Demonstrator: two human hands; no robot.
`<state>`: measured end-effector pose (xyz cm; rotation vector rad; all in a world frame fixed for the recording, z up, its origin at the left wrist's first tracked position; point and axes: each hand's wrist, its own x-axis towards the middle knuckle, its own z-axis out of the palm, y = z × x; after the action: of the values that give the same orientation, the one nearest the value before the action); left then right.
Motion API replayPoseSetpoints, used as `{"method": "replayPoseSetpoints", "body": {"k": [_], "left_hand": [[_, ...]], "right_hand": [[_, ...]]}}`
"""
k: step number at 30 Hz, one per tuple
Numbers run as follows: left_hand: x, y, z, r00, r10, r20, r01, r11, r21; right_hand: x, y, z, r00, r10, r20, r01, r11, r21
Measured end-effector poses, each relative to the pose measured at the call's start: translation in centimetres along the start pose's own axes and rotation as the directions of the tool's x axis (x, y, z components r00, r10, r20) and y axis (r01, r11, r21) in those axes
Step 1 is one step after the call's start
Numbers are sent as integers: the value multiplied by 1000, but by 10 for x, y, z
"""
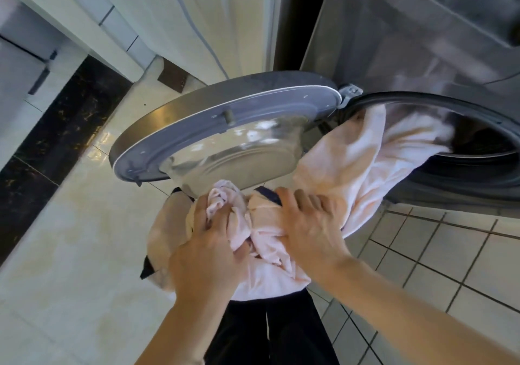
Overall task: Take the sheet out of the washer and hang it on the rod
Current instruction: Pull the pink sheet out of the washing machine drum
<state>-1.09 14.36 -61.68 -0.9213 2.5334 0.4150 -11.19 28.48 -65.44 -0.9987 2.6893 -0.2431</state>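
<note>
The pale pink sheet [346, 167] is about half out of the washer [394, 41]: one end lies in the drum and spills over the left edge of its mouth, beside the open door [197, 128], and the rest is bunched low in front of the person. The left hand [208, 255] curls its fingers into the wad and the right hand [312, 224] clamps a fold just beside it. The tail has yet to come clear, and no rod is in view.

Head-worn wide-angle view, looking steeply down, close to washer [422, 55].
</note>
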Motion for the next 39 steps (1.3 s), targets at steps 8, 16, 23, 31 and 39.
{"method": "replayPoseSetpoints", "body": {"k": [8,16,23,31,39], "left_hand": [[2,12,-14,968,-124,217,227,801,-555],[13,42,-10,926,-206,315,365,698,-616],[29,44,-3,863,-218,456,488,600,-635],[28,39,6,942,-89,322,293,687,-665],[27,30,-5,970,-94,223,208,798,-565]], "right_hand": [[-28,-7,5,934,-156,-321,214,965,154],[-24,0,-5,857,-283,-430,438,840,319],[-25,-5,-15,781,-415,-466,583,751,309],[-27,9,-16,756,-573,-316,654,680,331],[-1,92,-17,795,-589,144,576,808,124]]}}
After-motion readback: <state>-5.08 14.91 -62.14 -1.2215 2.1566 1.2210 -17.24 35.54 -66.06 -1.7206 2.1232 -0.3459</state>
